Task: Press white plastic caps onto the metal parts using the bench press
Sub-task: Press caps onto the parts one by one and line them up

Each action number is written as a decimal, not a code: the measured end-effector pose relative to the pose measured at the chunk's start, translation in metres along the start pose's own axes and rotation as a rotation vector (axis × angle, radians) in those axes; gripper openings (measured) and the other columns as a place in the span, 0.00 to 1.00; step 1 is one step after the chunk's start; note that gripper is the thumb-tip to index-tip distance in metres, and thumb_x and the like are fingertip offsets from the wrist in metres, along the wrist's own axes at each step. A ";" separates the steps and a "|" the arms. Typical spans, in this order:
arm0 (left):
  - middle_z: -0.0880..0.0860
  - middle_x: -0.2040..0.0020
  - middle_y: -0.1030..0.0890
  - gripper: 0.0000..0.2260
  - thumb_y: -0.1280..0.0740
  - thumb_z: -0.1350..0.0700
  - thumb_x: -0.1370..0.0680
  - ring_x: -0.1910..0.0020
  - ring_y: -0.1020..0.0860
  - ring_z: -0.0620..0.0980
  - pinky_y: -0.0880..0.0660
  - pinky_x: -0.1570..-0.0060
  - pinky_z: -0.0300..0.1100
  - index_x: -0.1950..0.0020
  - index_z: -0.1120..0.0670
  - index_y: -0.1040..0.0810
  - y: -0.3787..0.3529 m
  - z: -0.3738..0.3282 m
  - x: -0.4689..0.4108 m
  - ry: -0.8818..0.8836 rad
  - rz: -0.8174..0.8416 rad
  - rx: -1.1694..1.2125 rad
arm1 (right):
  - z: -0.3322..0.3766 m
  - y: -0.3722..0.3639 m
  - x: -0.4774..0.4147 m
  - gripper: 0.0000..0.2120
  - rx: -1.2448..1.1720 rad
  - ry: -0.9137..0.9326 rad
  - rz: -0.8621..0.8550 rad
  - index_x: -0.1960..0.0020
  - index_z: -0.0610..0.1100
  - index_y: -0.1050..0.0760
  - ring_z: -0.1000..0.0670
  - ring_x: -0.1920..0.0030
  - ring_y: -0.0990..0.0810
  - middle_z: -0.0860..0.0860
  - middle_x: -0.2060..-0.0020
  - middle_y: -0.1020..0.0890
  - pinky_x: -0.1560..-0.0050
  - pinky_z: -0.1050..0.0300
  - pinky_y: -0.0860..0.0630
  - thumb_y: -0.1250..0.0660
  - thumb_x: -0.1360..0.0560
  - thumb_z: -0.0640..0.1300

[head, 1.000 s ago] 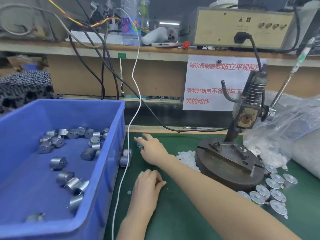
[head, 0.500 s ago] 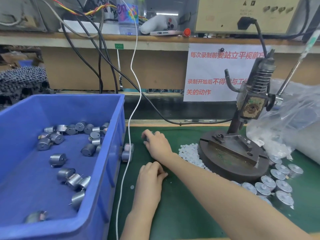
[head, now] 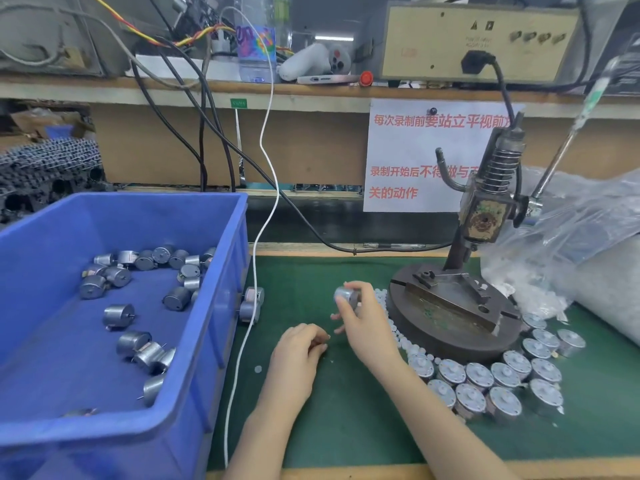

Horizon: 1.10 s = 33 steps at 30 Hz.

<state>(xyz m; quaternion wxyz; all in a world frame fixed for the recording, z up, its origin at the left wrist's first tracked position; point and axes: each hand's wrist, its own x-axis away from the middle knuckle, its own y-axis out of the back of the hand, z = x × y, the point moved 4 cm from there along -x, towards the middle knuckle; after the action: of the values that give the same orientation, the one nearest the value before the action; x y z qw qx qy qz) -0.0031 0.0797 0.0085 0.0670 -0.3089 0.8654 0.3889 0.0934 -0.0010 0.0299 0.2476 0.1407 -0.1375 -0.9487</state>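
Note:
My right hand (head: 365, 322) holds a small round metal part (head: 345, 295) up off the green mat (head: 346, 410), just left of the bench press (head: 453, 306). My left hand (head: 299, 348) rests curled on the mat below it; whether its fingertips pinch something I cannot tell. Loose white plastic caps (head: 381, 299) lie along the press base's left edge. Several capped metal parts (head: 485, 382) stand in a cluster in front of the press. More metal parts (head: 145, 299) lie in the blue bin (head: 214, 306).
Two metal parts (head: 251, 303) sit on the mat against the bin's right wall, beside a white cable (head: 256, 244). A clear plastic bag (head: 571, 244) of caps fills the right side. The press lever (head: 568, 140) sticks up right. A paper sign (head: 415, 157) hangs behind.
My right hand pulled back from the far left of the mat toward the press, now lifting a metal part. My left hand stayed on the mat.

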 end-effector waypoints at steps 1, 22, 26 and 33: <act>0.47 0.58 0.22 0.06 0.32 0.65 0.27 0.54 0.25 0.47 0.31 0.52 0.36 0.52 0.58 0.20 0.001 -0.001 -0.001 -0.004 0.002 0.007 | -0.001 0.001 0.004 0.11 0.027 0.014 -0.011 0.39 0.46 0.33 0.55 0.58 0.19 0.52 0.53 0.24 0.61 0.62 0.23 0.41 0.21 0.44; 0.50 0.52 0.17 0.11 0.38 0.66 0.23 0.53 0.20 0.46 0.29 0.50 0.34 0.47 0.57 0.20 0.010 0.003 0.004 0.181 -0.131 0.154 | -0.016 -0.011 0.025 0.17 0.213 0.148 0.200 0.31 0.50 0.33 0.59 0.51 0.32 0.49 0.47 0.27 0.52 0.79 0.42 0.47 0.19 0.43; 0.51 0.54 0.17 0.11 0.40 0.66 0.23 0.52 0.20 0.48 0.28 0.49 0.37 0.47 0.58 0.20 0.009 0.002 0.003 0.201 -0.120 0.156 | -0.016 -0.017 0.026 0.17 0.223 0.152 0.236 0.31 0.51 0.33 0.54 0.45 0.28 0.48 0.44 0.27 0.46 0.69 0.38 0.47 0.19 0.44; 0.51 0.55 0.17 0.12 0.41 0.66 0.22 0.52 0.21 0.49 0.26 0.46 0.43 0.48 0.57 0.19 0.009 0.004 0.004 0.226 -0.117 0.161 | -0.017 -0.022 0.023 0.17 0.281 0.115 0.269 0.31 0.54 0.35 0.53 0.41 0.28 0.50 0.42 0.28 0.39 0.55 0.33 0.48 0.18 0.47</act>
<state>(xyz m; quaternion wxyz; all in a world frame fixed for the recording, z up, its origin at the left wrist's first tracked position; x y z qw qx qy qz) -0.0116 0.0849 0.0103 0.0163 -0.3944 0.8762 0.2765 0.0700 0.0022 0.0027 0.3573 0.2081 -0.2716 -0.8690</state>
